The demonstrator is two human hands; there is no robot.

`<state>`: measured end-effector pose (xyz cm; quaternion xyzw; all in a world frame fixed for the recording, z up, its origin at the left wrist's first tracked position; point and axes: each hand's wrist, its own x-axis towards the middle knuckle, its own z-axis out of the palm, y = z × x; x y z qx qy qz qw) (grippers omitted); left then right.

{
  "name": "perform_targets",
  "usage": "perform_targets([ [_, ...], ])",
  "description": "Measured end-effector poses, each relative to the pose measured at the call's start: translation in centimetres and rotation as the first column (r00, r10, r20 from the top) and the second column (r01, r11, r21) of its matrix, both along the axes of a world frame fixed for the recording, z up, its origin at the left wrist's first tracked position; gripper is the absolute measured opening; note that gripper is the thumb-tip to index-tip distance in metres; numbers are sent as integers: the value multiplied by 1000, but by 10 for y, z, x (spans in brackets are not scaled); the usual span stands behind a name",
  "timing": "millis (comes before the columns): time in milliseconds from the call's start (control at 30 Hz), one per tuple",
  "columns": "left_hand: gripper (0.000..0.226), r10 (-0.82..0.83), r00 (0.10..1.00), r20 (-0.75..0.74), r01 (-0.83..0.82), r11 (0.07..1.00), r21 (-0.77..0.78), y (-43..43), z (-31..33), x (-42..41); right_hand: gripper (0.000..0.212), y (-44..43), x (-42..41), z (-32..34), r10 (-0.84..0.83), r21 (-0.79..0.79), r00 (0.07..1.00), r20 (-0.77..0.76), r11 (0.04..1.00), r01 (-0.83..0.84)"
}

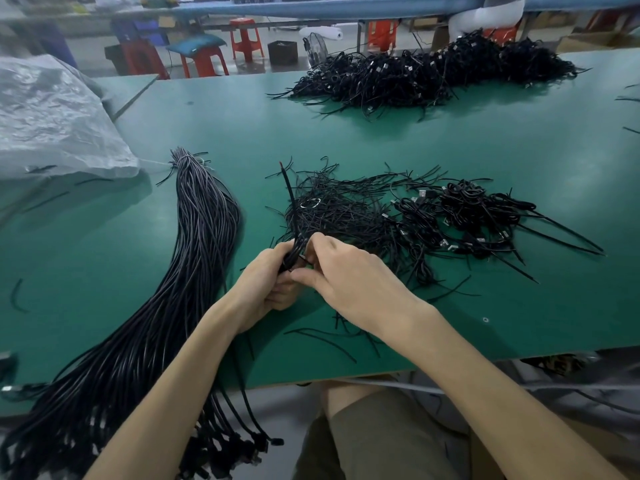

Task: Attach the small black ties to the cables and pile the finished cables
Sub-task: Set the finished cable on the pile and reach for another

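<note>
In the head view, your left hand (266,282) curls around a folded cable (290,199) just inside the front edge of the worktop (519,150). This keeps the loops together while one end stands free. Your right hand (346,271) pinches what appears to be a tie (302,258) against the coil, probably to wrap it. The loose ties (339,209) lie just beyond your hands for short reaches. The untied cables (201,237) drape over the front edge at left. The finished cables (467,216) collect toward the right edge.
</note>
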<state>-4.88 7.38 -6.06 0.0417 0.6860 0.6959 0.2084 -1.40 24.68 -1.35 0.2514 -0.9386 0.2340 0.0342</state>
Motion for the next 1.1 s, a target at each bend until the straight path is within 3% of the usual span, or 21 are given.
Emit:
perform_targets([
  [167, 47, 33, 999, 9, -33, 999, 42, 2, 1, 1, 47, -2, -2, -5, -23, 40, 999, 22, 999, 22],
  [333, 46, 42, 999, 9, -43, 999, 21, 2, 3, 2, 43, -4, -7, -9, -32, -7, 999, 7, 999, 32],
  [467, 48, 34, 999, -12, -34, 999, 17, 3, 1, 2, 32, -2, -9, -13, 6, -173, 996, 91, 985, 9],
  [633, 65, 11, 1000, 1, -11, 999, -34, 1, 2, 0, 25, -3, -12, -21, 111, -484, 976, 188, 875, -6],
  [900, 72, 18, 1000, 1, -18, 999, 46, -2, 5, 3, 24, -5, -11, -22, 156, -517, 973, 172, 855, -46],
  [1100, 59, 87, 995, 45, -93, 982, 166, -7, 5, 2, 20, -13, -9, -17, 200, -655, 944, 263, 755, 23],
])
